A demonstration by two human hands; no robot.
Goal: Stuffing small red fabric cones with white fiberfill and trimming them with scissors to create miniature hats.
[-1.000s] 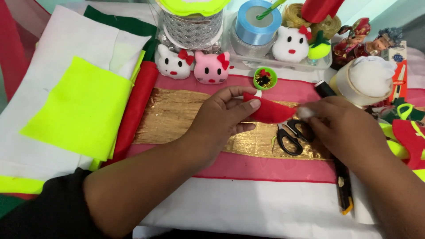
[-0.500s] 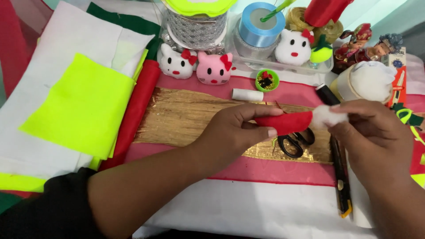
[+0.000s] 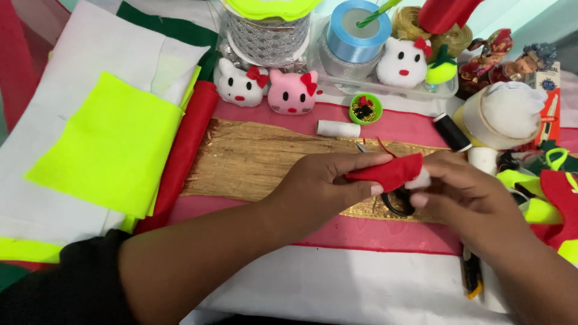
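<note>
Fabric covered the whole desk: white cloth (image 3: 361, 289) in front, a pink sheet (image 3: 397, 232) above it, and a strip of gold material (image 3: 265, 159) across the middle. At the far left lay a neon yellow felt square (image 3: 108, 144) beside a folded red felt piece (image 3: 183, 147).

The left hand (image 3: 325, 183) held a small red felt piece (image 3: 388, 171) pinched between thumb and fingertips, so its grip was narrow and closed on the felt. The right hand (image 3: 460, 192) met it from the other side, fingers curled close at the felt's end, where a bit of white stuffing (image 3: 421, 179) showed; it seemed to pinch there, though the exact hold was partly hidden. Both hands hovered over the gold strip, above black-handled scissors (image 3: 397, 201) lying on it.

Behind them stood a white plush cat head (image 3: 238, 84), a pink plush cat head (image 3: 292, 91), a small green cap with pins (image 3: 364, 108), a white thread spool (image 3: 337, 128) and a black thread spool (image 3: 451, 131). A roll of blue ribbon (image 3: 355, 30) sat further back.
</note>
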